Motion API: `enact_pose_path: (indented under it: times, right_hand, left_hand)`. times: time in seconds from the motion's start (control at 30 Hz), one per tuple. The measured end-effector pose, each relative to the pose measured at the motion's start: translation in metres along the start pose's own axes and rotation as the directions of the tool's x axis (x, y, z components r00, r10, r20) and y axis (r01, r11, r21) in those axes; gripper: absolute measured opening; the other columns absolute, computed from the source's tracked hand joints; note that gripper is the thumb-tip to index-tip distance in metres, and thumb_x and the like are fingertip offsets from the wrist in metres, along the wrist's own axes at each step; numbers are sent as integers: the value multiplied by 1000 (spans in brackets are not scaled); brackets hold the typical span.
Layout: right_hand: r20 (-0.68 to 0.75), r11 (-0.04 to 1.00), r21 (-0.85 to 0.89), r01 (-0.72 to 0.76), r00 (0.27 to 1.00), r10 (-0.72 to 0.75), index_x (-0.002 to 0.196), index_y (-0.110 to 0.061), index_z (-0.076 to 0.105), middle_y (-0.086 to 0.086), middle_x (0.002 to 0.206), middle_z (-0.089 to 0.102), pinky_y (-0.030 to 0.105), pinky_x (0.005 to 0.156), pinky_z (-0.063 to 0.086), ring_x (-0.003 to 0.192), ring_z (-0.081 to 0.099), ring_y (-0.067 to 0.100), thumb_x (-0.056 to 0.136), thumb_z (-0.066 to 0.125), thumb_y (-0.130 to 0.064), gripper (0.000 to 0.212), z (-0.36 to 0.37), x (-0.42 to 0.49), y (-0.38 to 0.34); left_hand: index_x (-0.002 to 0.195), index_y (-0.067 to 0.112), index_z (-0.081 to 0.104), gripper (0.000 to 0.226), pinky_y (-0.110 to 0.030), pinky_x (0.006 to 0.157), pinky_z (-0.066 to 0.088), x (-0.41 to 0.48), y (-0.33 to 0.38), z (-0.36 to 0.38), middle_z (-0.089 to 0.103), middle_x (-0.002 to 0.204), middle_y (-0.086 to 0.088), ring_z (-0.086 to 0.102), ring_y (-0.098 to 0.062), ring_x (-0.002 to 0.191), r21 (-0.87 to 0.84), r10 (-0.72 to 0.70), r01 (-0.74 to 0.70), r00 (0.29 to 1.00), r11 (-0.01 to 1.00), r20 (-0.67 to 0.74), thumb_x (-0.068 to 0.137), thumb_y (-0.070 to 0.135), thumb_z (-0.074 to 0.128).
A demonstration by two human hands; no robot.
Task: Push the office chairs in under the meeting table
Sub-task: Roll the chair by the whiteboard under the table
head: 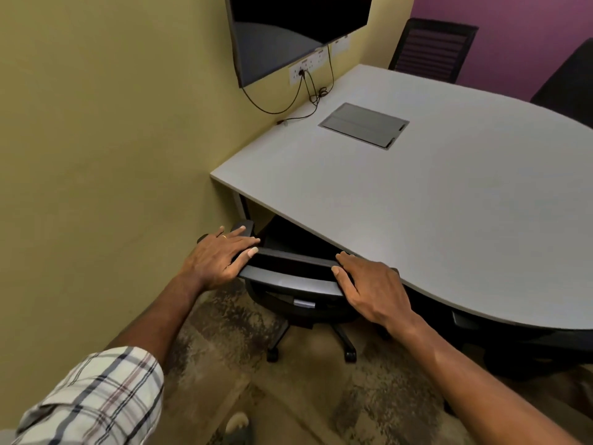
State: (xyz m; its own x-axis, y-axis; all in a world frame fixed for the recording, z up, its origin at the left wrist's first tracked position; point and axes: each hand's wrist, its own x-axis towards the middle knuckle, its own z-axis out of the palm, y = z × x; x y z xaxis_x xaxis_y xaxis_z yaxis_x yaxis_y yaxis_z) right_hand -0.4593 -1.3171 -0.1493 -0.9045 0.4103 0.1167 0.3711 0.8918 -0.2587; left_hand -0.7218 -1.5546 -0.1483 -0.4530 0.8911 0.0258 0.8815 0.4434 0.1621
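A black office chair (pixel 290 273) stands at the near edge of the grey meeting table (pixel 417 194), its seat tucked beneath the tabletop and its wheeled base on the carpet. My left hand (pixel 221 260) lies over the left end of the backrest's top edge, fingers spread flat on it. My right hand (pixel 373 290) rests on the right end of the same edge, close to the table rim. Two more black chairs (pixel 433 48) (pixel 568 81) stand at the far side of the table.
A yellow wall (pixel 112 139) runs close along the left of the chair. A dark screen (pixel 288 30) hangs on it, with sockets and cables (pixel 308 88) drooping to the table. A cable hatch (pixel 364 125) is set in the tabletop. Another dark chair part (pixel 513 345) shows under the table at right.
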Motion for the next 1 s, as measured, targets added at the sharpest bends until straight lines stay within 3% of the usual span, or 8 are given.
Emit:
enact_pose_path:
  times: [0.23, 0.4, 0.5, 0.7, 0.87, 1.0]
  right_hand:
    - [-119, 993, 8, -118, 986, 118, 124, -33, 66, -11, 111, 76, 29, 73, 51, 94, 71, 13, 105, 26, -58, 51, 17, 61, -16]
    - [-142, 975, 12, -220, 965, 220, 130, -34, 65, -13, 124, 72, 37, 84, 56, 107, 69, 13, 104, 24, -62, 56, 27, 107, -29]
    - [-116, 966, 0, -259, 959, 257, 133, -35, 64, -15, 129, 69, 34, 88, 54, 114, 67, 11, 104, 22, -63, 59, 29, 127, -33]
    - [-172, 944, -13, -330, 931, 323, 132, -31, 65, -10, 125, 72, 35, 84, 55, 109, 69, 15, 105, 25, -61, 57, 43, 160, -55]
    - [-200, 928, -36, -372, 912, 358, 116, -28, 69, -7, 106, 76, 32, 70, 55, 90, 71, 16, 105, 25, -57, 54, 49, 186, -70]
    - [-192, 921, -41, -387, 908, 373, 112, -28, 67, -7, 100, 76, 33, 69, 56, 85, 70, 15, 105, 24, -57, 53, 51, 189, -71]
  left_hand:
    - [150, 27, 54, 66, -46, 125, 24, 78, -61, -8, 53, 154, 10, 31, -13, 154, 19, 117, -118, 992, 993, 47, 106, 58, 16]
    - [149, 26, 55, 59, -46, 126, 20, 129, -102, -18, 54, 153, 9, 29, -14, 155, -14, 191, -191, 978, 982, 77, 109, 53, 21]
    - [148, 26, 56, 63, -48, 126, 22, 158, -121, -18, 56, 152, 9, 31, -15, 154, -10, 232, -232, 969, 973, 79, 107, 56, 18]
    - [148, 26, 56, 68, -51, 126, 21, 204, -163, -18, 59, 150, 6, 35, -18, 153, 11, 311, -312, 948, 950, 63, 106, 57, 13]
    - [146, 24, 58, 69, -52, 125, 25, 233, -190, -20, 61, 147, 3, 39, -19, 150, 2, 381, -381, 923, 924, 55, 107, 58, 13]
    - [142, 26, 61, 69, -50, 124, 27, 238, -198, -19, 63, 145, 5, 41, -18, 149, 8, 404, -405, 913, 914, 50, 108, 57, 10]
